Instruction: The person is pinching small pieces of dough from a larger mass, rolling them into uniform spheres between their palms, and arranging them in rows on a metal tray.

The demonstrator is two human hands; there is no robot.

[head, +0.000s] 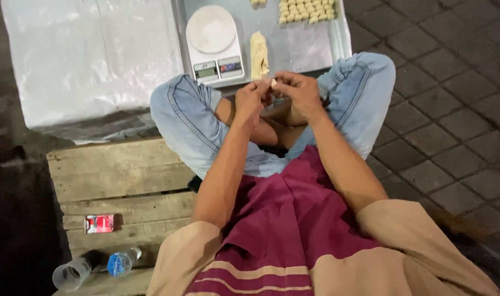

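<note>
My maroon shirt [294, 219] fills the foreground; above my crossed legs, my left hand [251, 100] and right hand [300, 93] meet, each grip pinched on a small dough piece [273, 83], close over the metal tray [299, 49] where the dough log [258, 53], scale [212, 44] and shaped pieces [307, 10] sit.

The person sits cross-legged on a wooden pallet [118, 181], knees pointing toward a metal tray [299, 49] directly ahead. On the tray, a kitchen scale [213, 46] stands at the left. A log of dough [258, 53] lies just right of the scale. Rows of small dough pieces [306, 10] sit at the far right of the tray. A plastic-covered surface [91, 60] lies left of the tray. Both hands meet above the lap, near the tray's front edge: left hand [252, 101] and right hand [299, 93] touch, with a small dough piece [273, 82] between their fingertips. On the pallet, left of the person, lie a small carton [102, 223], a bottle [122, 262] and a cup [74, 272]. Paving [453, 109] extends to the right.
</note>
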